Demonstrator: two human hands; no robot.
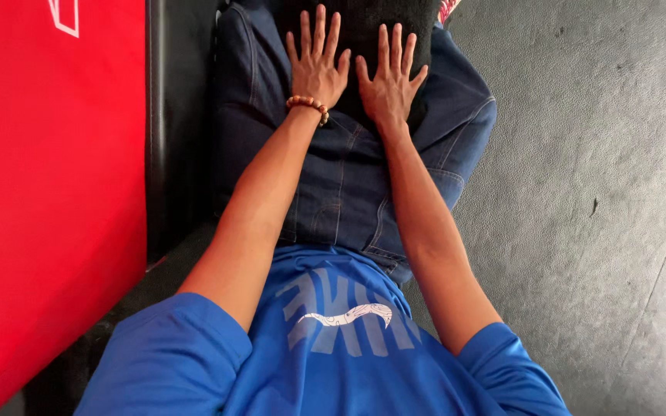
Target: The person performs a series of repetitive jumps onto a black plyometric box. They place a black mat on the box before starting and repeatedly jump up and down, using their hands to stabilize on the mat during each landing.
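Note:
Both my hands lie flat, fingers spread, on a dark folded cloth (364, 23) that rests on my lap at the top of the head view. My left hand (316, 65) wears a wooden bead bracelet (307, 103) at the wrist. My right hand (389, 77) sits beside it, the two thumbs nearly touching. Neither hand grips anything. Under the cloth are my dark blue jeans (333, 177), and my blue shirt (325, 347) fills the bottom of the view.
A red padded panel (48, 200) stands along the left, with a black upright edge (171, 131) next to my leg. Grey textured floor (595, 192) spreads to the right.

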